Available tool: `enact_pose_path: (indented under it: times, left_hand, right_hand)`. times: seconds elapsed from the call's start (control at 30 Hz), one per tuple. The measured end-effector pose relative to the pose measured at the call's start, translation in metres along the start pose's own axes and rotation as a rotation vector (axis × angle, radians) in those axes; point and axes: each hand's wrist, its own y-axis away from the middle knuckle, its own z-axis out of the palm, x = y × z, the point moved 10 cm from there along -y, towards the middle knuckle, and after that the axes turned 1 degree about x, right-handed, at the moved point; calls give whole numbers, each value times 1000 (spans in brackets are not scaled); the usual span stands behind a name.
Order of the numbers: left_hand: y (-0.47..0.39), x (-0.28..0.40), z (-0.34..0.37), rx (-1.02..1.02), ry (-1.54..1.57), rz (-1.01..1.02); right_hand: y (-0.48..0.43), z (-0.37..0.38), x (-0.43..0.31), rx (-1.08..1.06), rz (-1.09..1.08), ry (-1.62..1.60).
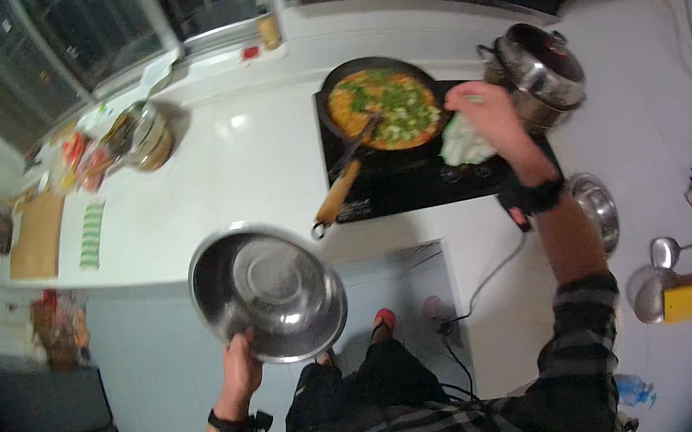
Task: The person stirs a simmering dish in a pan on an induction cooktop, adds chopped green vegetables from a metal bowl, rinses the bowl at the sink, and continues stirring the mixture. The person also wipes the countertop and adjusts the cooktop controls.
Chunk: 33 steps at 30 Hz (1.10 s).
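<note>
My left hand (242, 365) grips the near rim of a stainless steel bowl (267, 274), tilted so that its bare inside shows, in front of the counter's edge. My right hand (484, 115), blurred, is bent beside the right rim of a frying pan (332, 121). Whether its fingers hold anything cannot be made out. Under that hand lies a crumpled white cloth (464, 143) on the black induction cooktop (409, 186). Inside the pan is orange-yellow food topped with chopped greens (402, 120). A dark utensil (366, 129) rests in it, and the wooden pan handle (340, 197) points towards me.
A lidded steel pot (536, 73) stands right of the pan. Another steel bowl (595, 212) is beyond my right forearm, near a hanging ladle (650, 298). On the left are a glass jar (150, 138), a striped cloth (92, 235) and a cutting board (38, 228). A power cord (495, 274) hangs down the counter front.
</note>
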Motion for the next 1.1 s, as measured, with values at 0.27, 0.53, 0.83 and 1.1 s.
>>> enact_pose_path:
  times: [0.27, 0.53, 0.83, 1.1]
  left_hand:
    - [-5, 4, 16, -279, 325, -402]
    - [50, 26, -12, -943, 659, -625]
    - [13, 35, -34, -335, -134, 58]
    - [24, -95, 65, -427, -414, -264]
  right_hand:
    - [188, 98, -127, -82, -23, -1041]
    - [279, 306, -237, -395, 43, -1293]
    - [412, 319, -74, -238, 902, -1373]
    - [487, 101, 56, 90, 594, -1394]
